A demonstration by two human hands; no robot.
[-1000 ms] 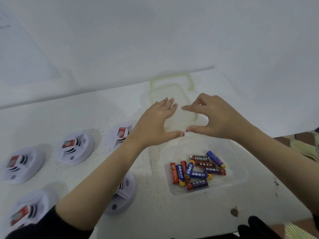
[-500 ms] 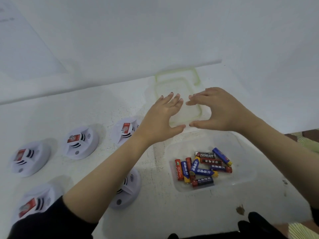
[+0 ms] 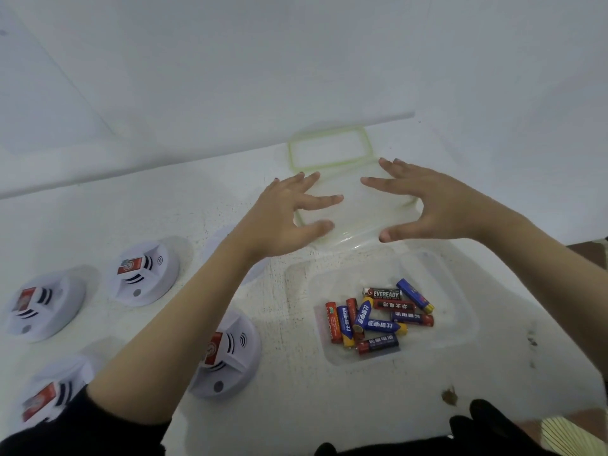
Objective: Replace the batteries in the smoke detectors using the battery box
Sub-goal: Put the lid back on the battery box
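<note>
Both hands are up at the back of the white speckled table (image 3: 296, 406), upper centre of the frame. The left hand (image 3: 283, 212) has its fingers spread and straight, gripping nothing. The right hand (image 3: 437, 205) faces it, fingers fanned and lightly bent, thumb low, also holding nothing. Under and between them lies the clear plastic lid with a pale green seal rim (image 3: 332, 149), its far edge tight against the white wall. Whether any fingertip touches it, I cannot tell.

Just nearer than the lid, right of centre, the clear plastic battery box (image 3: 460, 291) stands open. A loose heap of red, blue and black cylindrical batteries (image 3: 378, 317) lies in its left half, and the right half shows bare floor.

On the left are four round white smoke detectors with red labels: one mid-left (image 3: 148, 274), one at the left edge (image 3: 39, 307), one beside the left forearm (image 3: 227, 353) and one at lower left (image 3: 49, 396) by the black sleeve (image 3: 65, 432). A strip of bare table runs between the forearm-side detector and the box.

The table's right edge falls away close beyond the box. A brown stain (image 3: 449, 396) marks the near right corner.
</note>
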